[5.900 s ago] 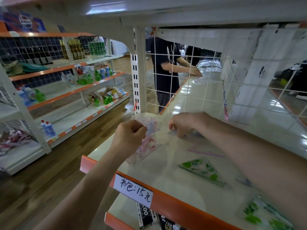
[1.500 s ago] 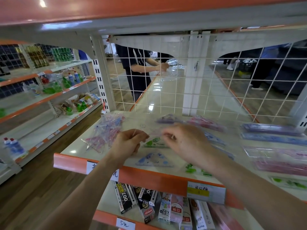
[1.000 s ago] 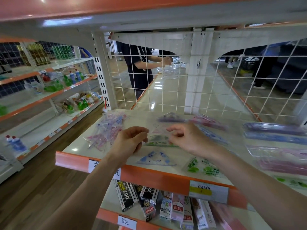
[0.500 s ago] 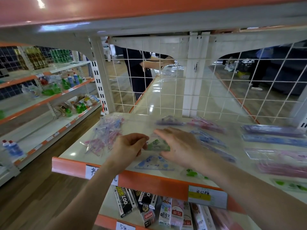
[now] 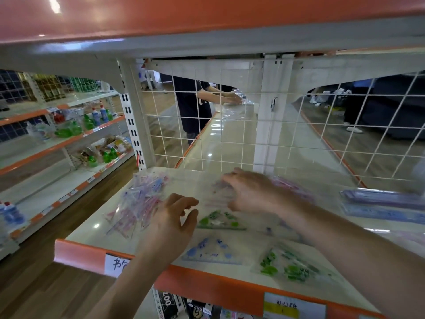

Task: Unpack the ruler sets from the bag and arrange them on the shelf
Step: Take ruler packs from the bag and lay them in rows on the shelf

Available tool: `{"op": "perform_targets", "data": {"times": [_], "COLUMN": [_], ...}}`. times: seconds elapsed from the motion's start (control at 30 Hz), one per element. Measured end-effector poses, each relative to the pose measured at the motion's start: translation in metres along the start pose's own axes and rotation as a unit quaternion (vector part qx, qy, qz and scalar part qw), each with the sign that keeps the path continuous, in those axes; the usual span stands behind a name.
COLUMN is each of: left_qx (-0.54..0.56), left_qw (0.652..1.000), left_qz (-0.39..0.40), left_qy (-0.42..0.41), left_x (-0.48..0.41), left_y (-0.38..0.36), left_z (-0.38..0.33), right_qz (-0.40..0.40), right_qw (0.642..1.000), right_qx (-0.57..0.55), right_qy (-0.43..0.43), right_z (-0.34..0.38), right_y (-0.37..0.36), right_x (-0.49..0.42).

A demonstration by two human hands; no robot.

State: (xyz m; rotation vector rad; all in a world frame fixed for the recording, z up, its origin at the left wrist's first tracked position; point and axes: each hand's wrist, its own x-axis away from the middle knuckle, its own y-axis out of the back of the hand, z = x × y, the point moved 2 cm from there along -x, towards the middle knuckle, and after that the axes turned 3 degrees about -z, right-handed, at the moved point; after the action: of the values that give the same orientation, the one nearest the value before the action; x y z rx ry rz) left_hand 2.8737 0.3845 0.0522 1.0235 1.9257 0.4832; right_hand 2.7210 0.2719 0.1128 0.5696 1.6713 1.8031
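The ruler sets lie spread over the cream metal shelf [image 5: 96, 229] across the middle of the frame. Left of centre sits a crumpled clear plastic bag [image 5: 140, 203] with more pink and blue sets inside. Just right of it is the left hand [image 5: 174, 217], held over the shelf with fingers loosely curled and thumb apart, holding nothing. At centre the right hand [image 5: 250, 192] reaches toward the back, palm down, fingers stretched almost straight and thumb spread wide over a clear pink-printed ruler piece [image 5: 217, 194]. Blur hides whether the fingertips touch it, and nothing is curled round it.

Below that piece, between the two hands, lies a clear triangle with green print [image 5: 218, 221]. Nearer the front edge is a clear triangle with blue print [image 5: 211, 252], and to its right, lower right of centre, a clear packet with green shapes [image 5: 289, 265]. Two long purple ruler packs [image 5: 386, 199] lie side by side at the right edge.

The shelf's orange front strip [image 5: 207, 284] carries a white handwritten price tag [image 5: 117, 264] at lower left. A white wire grid [image 5: 230, 134] backs the shelf; through it, upper centre, a person in a dark top [image 5: 193, 104] stands at another shelf. At the left, orange-edged shelves hold green bottles [image 5: 69, 132].
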Motion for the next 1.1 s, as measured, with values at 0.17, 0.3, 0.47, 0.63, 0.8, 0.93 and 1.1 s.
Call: {"op": "perform_targets", "data": {"times": [0.17, 0.3, 0.47, 0.63, 0.8, 0.93, 1.1], "left_qx": [-0.041, -0.057, -0.064, -0.063, -0.068, -0.070, -0.094], "left_qw": [0.999, 0.998, 0.998, 0.998, 0.998, 0.997, 0.991], "left_qz": [-0.016, -0.009, 0.006, 0.009, 0.013, 0.010, -0.014], "left_qy": [-0.014, -0.020, -0.009, -0.004, 0.004, 0.037, 0.094], "left_x": [-0.004, -0.007, -0.006, -0.006, -0.007, -0.006, -0.004], "left_y": [0.004, 0.009, 0.014, 0.016, 0.015, 0.021, 0.042], "left_z": [0.013, 0.020, 0.021, 0.024, 0.024, 0.029, 0.039], "right_qz": [0.066, 0.102, 0.141, 0.166, 0.150, 0.083, 0.065], "right_qw": [0.996, 0.991, 0.984, 0.979, 0.983, 0.993, 0.994], "right_qx": [0.013, 0.026, 0.012, 0.011, 0.002, -0.023, -0.085], "right_qy": [-0.056, -0.088, -0.109, -0.120, -0.111, -0.079, -0.013], "right_z": [-0.029, -0.042, -0.047, -0.052, -0.051, -0.034, 0.014], "right_y": [0.011, 0.004, -0.001, -0.005, -0.007, -0.001, -0.009], "right_x": [-0.045, -0.071, -0.086, -0.088, -0.087, -0.089, -0.095]}}
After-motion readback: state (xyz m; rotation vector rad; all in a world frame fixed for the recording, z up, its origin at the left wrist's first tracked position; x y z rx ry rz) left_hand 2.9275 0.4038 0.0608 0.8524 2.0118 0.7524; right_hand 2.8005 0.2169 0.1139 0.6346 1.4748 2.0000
